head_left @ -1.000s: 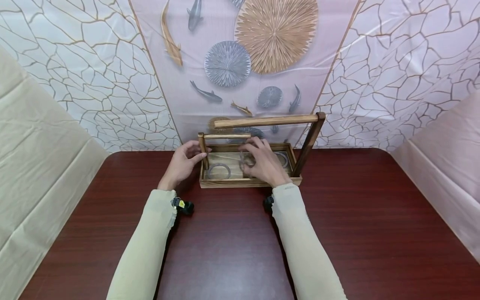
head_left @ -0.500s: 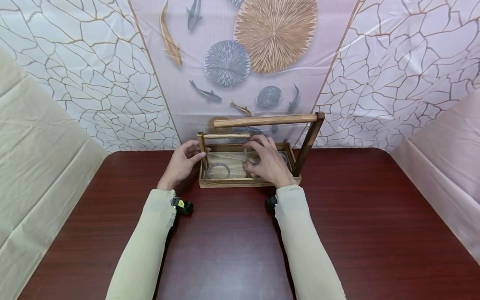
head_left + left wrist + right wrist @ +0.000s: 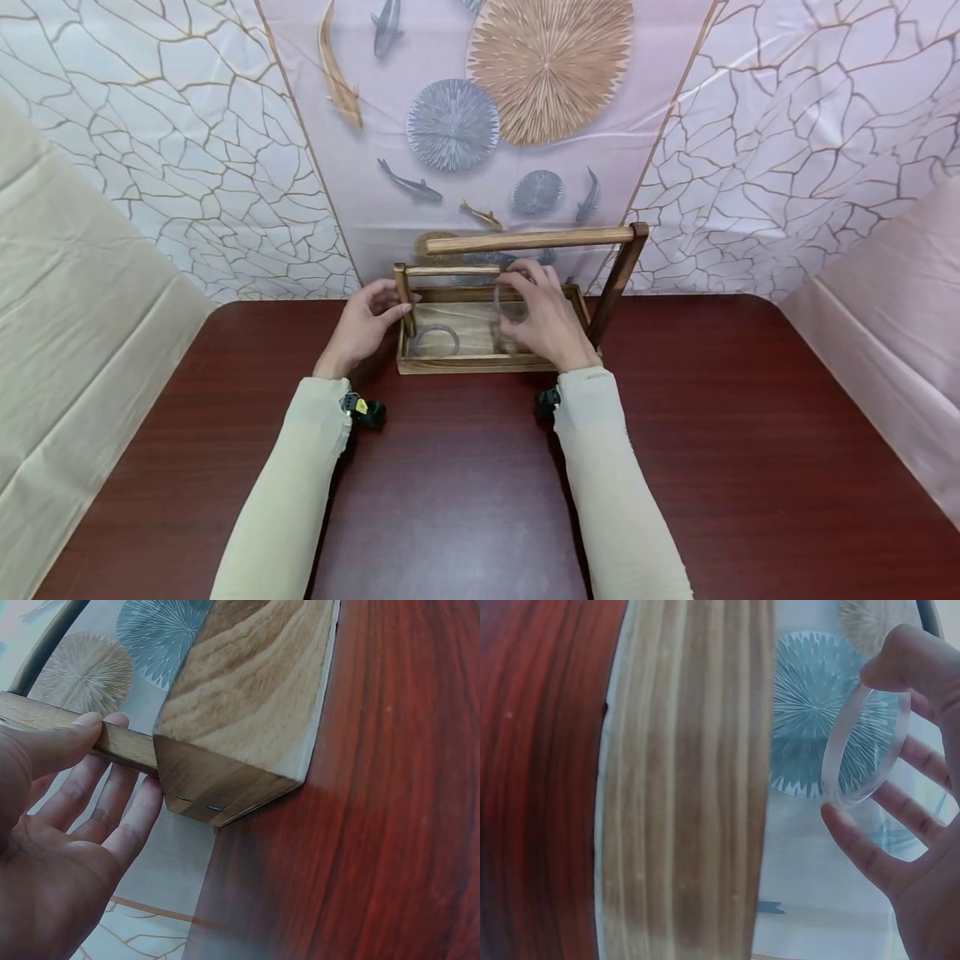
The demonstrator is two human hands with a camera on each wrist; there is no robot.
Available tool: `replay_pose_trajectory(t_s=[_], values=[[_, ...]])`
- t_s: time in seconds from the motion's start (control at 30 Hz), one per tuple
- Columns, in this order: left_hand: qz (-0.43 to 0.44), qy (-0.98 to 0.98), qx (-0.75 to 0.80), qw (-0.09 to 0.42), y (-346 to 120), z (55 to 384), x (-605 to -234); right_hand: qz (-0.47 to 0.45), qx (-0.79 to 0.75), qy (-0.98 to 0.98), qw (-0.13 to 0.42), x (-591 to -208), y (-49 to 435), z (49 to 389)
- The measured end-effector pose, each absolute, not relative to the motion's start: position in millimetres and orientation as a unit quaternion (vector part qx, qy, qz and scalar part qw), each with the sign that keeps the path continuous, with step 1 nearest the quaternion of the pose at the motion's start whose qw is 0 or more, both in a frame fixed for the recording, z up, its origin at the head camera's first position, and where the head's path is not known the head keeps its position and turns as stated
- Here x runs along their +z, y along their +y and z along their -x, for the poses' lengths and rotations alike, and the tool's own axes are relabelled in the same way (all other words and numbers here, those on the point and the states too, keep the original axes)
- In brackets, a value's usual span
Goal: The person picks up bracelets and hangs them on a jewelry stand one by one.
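Note:
A wooden jewelry stand, with a shallow tray (image 3: 517,364) as its base, stands at the back of the table. On the left my left hand (image 3: 360,327) grips the short wooden post (image 3: 126,744) between thumb and fingers. My right hand (image 3: 543,315) pinches a translucent bangle (image 3: 838,742) upright, with the thumb at one edge and a fingertip at the opposite edge. In the head view that bangle sits right by the free end of the lower wooden bar (image 3: 453,271). Another bangle (image 3: 417,340) lies flat in the tray's left part. My right hand covers the tray's right part.
A taller dark post (image 3: 618,283) rises at the tray's right end and carries a longer upper bar (image 3: 532,241) above my right hand. Behind the stand hangs a patterned cloth (image 3: 450,200). The red-brown table (image 3: 450,483) extends in front and to both sides.
My right hand has shifted a little to the right with the bangle, which now stands more edge-on. It hides the bangle seen earlier at the tray's right. My left hand stays put.

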State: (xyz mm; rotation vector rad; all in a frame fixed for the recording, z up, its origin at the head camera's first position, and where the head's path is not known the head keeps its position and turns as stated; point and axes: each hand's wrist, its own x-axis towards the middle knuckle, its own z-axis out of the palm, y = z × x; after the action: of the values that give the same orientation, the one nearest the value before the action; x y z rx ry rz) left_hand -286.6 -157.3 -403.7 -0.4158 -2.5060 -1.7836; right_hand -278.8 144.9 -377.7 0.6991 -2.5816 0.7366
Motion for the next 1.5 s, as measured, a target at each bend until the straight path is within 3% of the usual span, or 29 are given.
replay_pose_trajectory(t_s=[1.5], values=[[0.126,-0.812,-0.57,0.018,-156,289,-404,-0.26,0.289,-0.889,0.243,-359,141,273]])
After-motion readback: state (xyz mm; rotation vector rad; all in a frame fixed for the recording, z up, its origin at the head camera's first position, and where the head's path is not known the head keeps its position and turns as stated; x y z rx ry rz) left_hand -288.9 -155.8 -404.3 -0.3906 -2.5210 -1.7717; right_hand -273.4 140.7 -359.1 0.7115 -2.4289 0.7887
